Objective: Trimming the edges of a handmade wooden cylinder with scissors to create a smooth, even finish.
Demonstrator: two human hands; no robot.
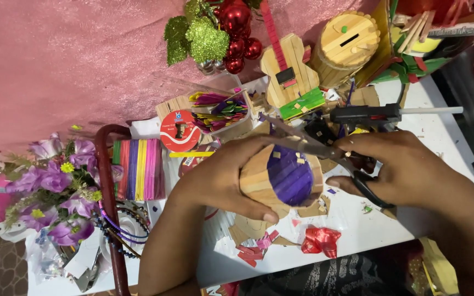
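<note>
Head view: left hand (220, 175) fingers clasp wooden stick vessel (281, 178), purple face up, at table (445, 137) centre. Right hand (407, 167), at three o'clock, grips scissors (316, 147); blades run toward ten o'clock across vessel's rim.

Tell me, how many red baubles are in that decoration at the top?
4 red baubles show: a large one on top, one at right, one beside it, one lowest. Others may hide behind the glittery green leaves.
</note>
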